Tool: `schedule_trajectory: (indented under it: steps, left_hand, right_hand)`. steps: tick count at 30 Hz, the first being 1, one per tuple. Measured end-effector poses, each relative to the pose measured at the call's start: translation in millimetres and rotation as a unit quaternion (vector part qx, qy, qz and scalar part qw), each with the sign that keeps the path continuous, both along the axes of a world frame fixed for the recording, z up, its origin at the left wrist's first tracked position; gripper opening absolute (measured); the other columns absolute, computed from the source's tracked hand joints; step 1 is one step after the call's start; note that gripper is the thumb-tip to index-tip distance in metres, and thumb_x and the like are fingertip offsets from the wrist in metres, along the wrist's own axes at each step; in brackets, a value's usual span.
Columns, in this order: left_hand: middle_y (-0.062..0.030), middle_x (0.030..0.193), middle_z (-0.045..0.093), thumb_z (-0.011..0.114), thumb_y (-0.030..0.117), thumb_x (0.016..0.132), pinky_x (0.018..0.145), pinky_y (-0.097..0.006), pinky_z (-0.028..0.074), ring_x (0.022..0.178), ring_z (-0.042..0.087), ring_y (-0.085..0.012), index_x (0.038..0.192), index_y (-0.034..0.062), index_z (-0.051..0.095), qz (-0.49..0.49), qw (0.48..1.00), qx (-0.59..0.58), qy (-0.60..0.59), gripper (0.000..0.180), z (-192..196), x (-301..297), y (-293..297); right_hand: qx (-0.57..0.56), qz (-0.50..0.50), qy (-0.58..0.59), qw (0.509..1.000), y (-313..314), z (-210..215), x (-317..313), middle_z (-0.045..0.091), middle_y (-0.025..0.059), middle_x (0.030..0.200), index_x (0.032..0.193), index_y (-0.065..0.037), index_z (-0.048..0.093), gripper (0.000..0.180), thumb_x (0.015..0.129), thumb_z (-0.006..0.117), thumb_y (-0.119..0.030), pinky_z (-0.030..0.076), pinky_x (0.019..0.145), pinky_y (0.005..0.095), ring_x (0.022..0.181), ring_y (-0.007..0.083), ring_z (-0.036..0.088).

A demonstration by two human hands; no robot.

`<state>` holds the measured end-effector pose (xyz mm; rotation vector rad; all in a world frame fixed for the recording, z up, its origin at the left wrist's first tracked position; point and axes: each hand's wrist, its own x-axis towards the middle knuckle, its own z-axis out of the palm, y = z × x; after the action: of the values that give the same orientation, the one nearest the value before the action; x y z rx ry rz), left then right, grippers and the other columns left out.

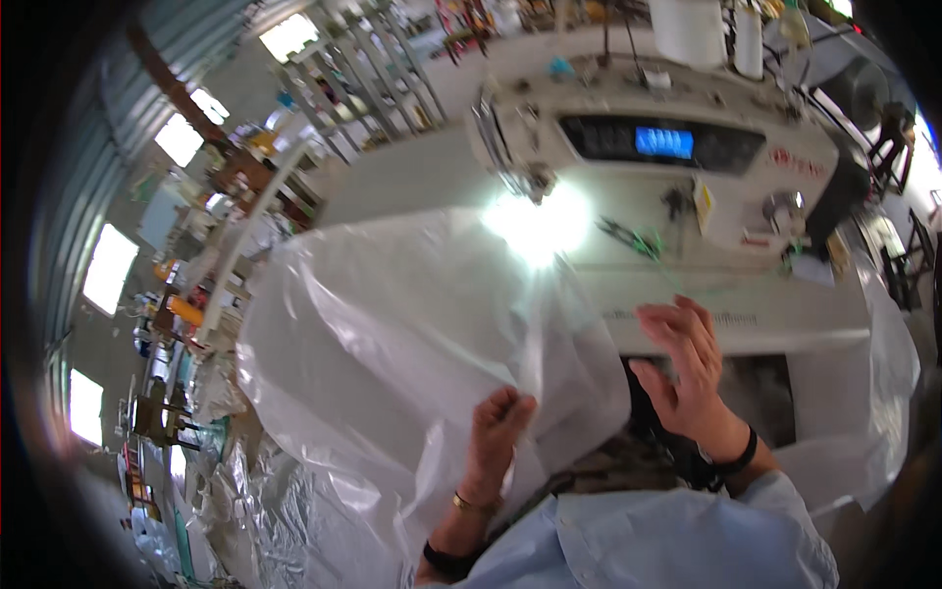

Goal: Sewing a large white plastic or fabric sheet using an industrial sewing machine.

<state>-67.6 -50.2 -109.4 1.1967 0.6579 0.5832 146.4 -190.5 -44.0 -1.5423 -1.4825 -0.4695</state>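
A large translucent white plastic sheet (383,324) drapes over the left of the sewing table and hangs down its front. My left hand (500,432) is closed on the sheet's near edge, and a fold runs from it up to the lit needle area. My right hand (684,368) is raised off the sheet, fingers apart and slightly curled, holding nothing. Beyond both hands stands a white sewing machine (608,128) with a blue-lit display. Glare from its lamp hides the needle and presser foot.
Thread snips (628,236) with green thread lie on the machine bed. White thread cones (687,34) stand behind the machine head. More plastic sheeting (883,393) hangs at the table's right end. Crumpled sheeting (285,510) fills the lower left. A metal rack (358,74) stands farther back.
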Motion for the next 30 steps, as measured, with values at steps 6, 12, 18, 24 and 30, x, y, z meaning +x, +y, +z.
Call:
schedule_trajectory:
  steps: [6,12,18,24,30]
  left_hand:
    - [0.0057,0.077,0.06,0.067,0.009,0.092,0.063,-0.016,0.041,0.069,0.051,-0.0007,0.089,0.0047,0.064,0.017,0.999,-0.037,-0.008,0.007,5.8,15.2,10.6]
    - [0.0018,0.081,0.066,0.068,0.012,0.092,0.065,-0.017,0.045,0.07,0.057,-0.0022,0.089,0.004,0.064,0.016,0.997,-0.061,-0.038,0.009,-1.4,16.7,11.1]
    - [0.0002,0.082,0.067,0.068,0.013,0.092,0.067,-0.018,0.047,0.071,0.059,-0.0038,0.091,0.0031,0.064,-0.003,0.995,-0.09,-0.048,0.011,5.9,10.9,4.1]
    - [-0.001,0.085,0.068,0.066,0.011,0.093,0.067,-0.018,0.049,0.072,0.06,-0.0048,0.092,0.0037,0.064,0.007,0.99,-0.123,-0.073,0.008,16.6,10.1,8.6]
    - [-0.0002,0.085,0.068,0.063,0.013,0.096,0.066,-0.018,0.05,0.074,0.061,-0.0038,0.092,0.0036,0.064,-0.045,0.986,-0.124,-0.103,0.01,15.2,14.6,14.3]
  right_hand:
    - [-0.14,-0.064,0.101,0.983,-2.4,-61.6,0.5,0.067,0.0111,0.082,0.094,-0.004,0.064,0.022,0.082,0.074,-0.02,0.048,0.068,0.0385,0.073,0.0298,0.063]
    - [-0.186,-0.09,0.15,0.967,11.0,-107.4,-5.9,0.062,0.0092,0.065,0.078,-0.004,0.062,0.032,0.08,0.077,-0.033,0.046,0.053,0.0372,0.059,0.0295,0.061]
    - [-0.185,-0.166,0.243,0.938,-2.0,-119.1,-12.8,0.052,0.0096,0.06,0.072,-0.003,0.05,0.038,0.079,0.079,-0.026,0.044,0.056,0.0382,0.054,0.0262,0.053]
    - [-0.29,-0.133,0.281,0.905,3.2,-140.7,-17.8,0.055,0.0118,0.067,0.079,-0.003,0.05,0.038,0.084,0.073,-0.034,0.044,0.058,0.0396,0.06,0.03,0.055]
    - [-0.215,-0.057,0.42,0.88,14.1,-169.2,-18.9,0.057,0.0154,0.069,0.088,0.003,0.055,0.04,0.087,0.069,-0.035,0.045,0.06,0.0384,0.061,0.0262,0.056]
